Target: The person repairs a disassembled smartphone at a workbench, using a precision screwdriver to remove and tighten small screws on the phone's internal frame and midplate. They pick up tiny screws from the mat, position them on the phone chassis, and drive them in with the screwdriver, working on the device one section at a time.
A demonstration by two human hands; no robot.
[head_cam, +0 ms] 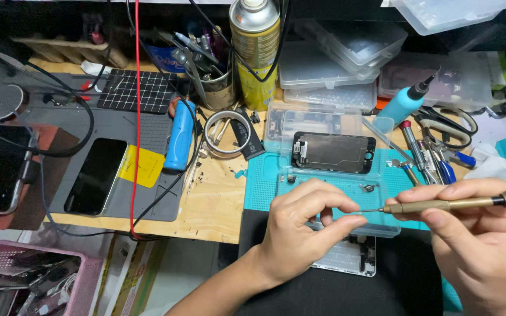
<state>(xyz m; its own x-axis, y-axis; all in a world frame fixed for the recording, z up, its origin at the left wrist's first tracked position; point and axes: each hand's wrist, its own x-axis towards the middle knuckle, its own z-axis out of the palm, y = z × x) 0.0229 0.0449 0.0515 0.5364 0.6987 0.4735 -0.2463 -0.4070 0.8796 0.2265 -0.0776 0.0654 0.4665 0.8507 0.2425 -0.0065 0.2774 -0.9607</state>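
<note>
Your right hand [475,234] grips a brass screwdriver [449,204] horiz., tip pointing left. Your left hand [300,231] is narrow: thumb and index pinched at the tip; whether a screw sits there can't be told. Both hover over a clear tray [329,126] on the teal mat [262,187]. Phone screen assy [333,152] lies in the tray, just behind the hands.

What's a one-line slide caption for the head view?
Right hand holds a brass precision screwdriver, its tip meeting the left hand fingers over a teal mat with a phone screen assembly.
</note>
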